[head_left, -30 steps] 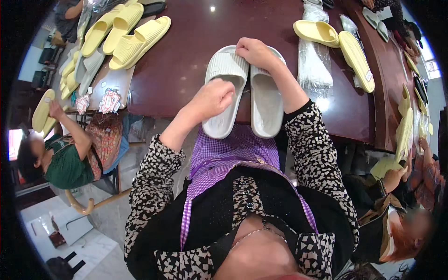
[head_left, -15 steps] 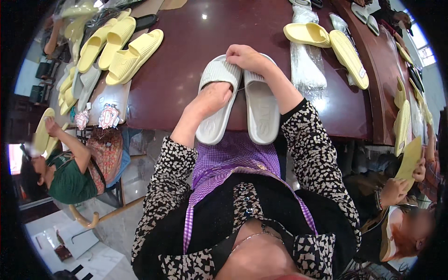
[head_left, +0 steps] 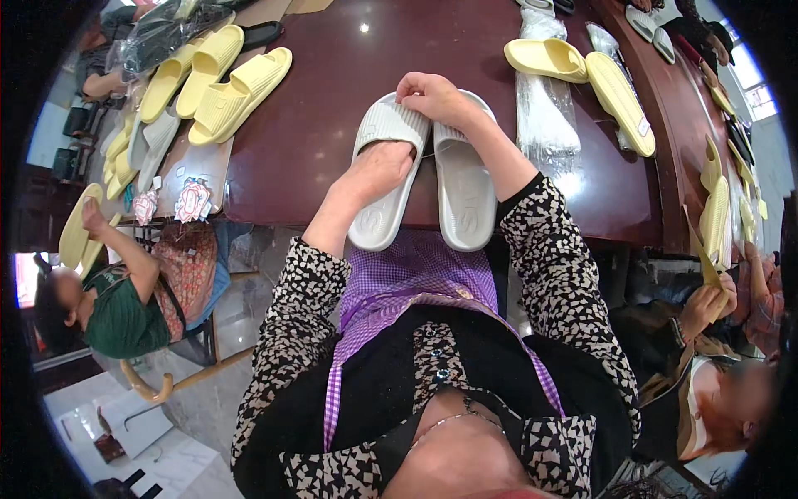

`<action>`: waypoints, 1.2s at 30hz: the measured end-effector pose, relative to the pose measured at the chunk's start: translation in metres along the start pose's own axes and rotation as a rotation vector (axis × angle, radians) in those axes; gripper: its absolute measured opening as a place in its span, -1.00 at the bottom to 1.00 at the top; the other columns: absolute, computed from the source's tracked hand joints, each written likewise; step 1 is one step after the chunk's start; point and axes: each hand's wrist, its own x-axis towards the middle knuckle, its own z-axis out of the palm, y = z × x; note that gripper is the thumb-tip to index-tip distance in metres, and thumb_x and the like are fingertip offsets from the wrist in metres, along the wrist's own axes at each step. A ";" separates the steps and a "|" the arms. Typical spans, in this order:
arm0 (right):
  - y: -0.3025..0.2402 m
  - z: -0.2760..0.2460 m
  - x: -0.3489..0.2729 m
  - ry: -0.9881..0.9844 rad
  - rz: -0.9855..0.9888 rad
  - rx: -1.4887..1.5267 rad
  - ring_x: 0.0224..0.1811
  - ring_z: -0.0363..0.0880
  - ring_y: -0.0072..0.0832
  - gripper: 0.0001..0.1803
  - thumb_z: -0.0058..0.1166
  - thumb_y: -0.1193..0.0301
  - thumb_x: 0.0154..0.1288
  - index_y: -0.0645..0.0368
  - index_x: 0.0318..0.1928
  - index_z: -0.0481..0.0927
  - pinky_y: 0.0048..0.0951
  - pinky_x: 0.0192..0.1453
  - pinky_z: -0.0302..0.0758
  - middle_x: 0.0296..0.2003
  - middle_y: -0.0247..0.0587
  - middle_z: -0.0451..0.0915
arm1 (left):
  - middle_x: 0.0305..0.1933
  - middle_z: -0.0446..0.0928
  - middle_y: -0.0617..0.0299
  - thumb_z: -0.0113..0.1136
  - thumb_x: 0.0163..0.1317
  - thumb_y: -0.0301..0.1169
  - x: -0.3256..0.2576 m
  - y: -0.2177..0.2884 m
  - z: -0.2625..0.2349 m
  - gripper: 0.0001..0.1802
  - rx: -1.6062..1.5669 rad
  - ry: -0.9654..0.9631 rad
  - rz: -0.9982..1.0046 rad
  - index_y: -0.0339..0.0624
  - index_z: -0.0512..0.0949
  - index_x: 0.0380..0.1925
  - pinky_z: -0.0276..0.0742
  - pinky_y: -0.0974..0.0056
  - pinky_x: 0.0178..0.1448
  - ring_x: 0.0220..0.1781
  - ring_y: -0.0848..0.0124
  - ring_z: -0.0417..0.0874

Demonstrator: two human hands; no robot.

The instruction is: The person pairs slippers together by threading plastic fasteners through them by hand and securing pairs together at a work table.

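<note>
Since a second ago, the left hand (head_left: 382, 170) has slid under the strap (head_left: 397, 121) of the left grey slipper (head_left: 376, 229), its grip hidden. The right hand (head_left: 432, 96) curls its fingers onto that strap, pinch unclear. Right of them, a clear wrapper (head_left: 546, 104) holds something white (head_left: 549, 133).

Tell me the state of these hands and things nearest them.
Left pale-grey slide sandal: sole down, toe pointing away.
Right pale-grey slide sandal: sole down, beside it.
Left hand: fingers tucked into the left sandal.
Right hand: fingertips at the left sandal's front.
White bundle: plastic-wrapped.
Yellow slide sandal: lying across it.
Second yellow slide sandal: sole up.
Maroon tabletop: glossy.
</note>
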 end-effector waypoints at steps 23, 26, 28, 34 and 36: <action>-0.014 -0.003 -0.017 0.519 -0.151 0.732 -0.32 0.53 -0.66 -0.92 0.05 0.59 0.23 0.25 -0.24 0.52 -0.63 -0.21 0.46 -0.39 -0.31 0.60 | -0.35 0.57 0.21 0.08 0.24 -0.47 0.077 0.019 -0.025 -0.79 -1.034 0.344 -0.309 -0.41 0.53 -0.19 0.45 0.45 -0.46 -0.49 0.52 0.56; -0.014 -0.009 -0.023 0.518 -0.080 0.769 -0.33 0.54 -0.66 -0.93 0.06 0.60 0.22 0.26 -0.27 0.53 -0.62 -0.21 0.48 -0.41 -0.33 0.60 | -0.44 0.53 0.27 0.13 0.22 -0.44 0.079 0.022 -0.009 -0.81 -1.038 0.387 -0.347 -0.35 0.55 -0.24 0.35 0.49 -0.54 -0.56 0.58 0.49; -0.013 -0.013 -0.025 0.593 -0.055 0.737 -0.34 0.53 -0.68 -0.92 0.07 0.60 0.21 0.25 -0.27 0.55 -0.64 -0.22 0.47 -0.40 -0.34 0.61 | -0.49 0.51 0.30 0.16 0.21 -0.42 0.083 0.024 -0.005 -0.82 -1.037 0.407 -0.371 -0.32 0.55 -0.26 0.30 0.50 -0.59 -0.60 0.60 0.45; -0.013 -0.009 -0.027 0.681 -0.014 0.730 -0.37 0.50 -0.70 -0.90 0.11 0.59 0.19 0.26 -0.27 0.60 -0.67 -0.24 0.45 -0.38 -0.39 0.62 | -0.58 0.43 0.39 0.16 0.25 -0.42 0.077 0.008 -0.009 -0.89 -1.252 0.455 -0.341 -0.22 0.55 -0.29 0.18 0.53 -0.67 -0.69 0.68 0.31; -0.012 -0.009 -0.031 0.603 0.019 0.602 -0.31 0.52 -0.69 -0.88 0.12 0.58 0.18 0.26 -0.24 0.62 -0.64 -0.19 0.46 -0.35 -0.38 0.61 | -0.59 0.43 0.40 0.15 0.26 -0.43 0.078 0.009 -0.008 -0.90 -1.294 0.441 -0.337 -0.21 0.55 -0.28 0.18 0.54 -0.67 -0.72 0.68 0.29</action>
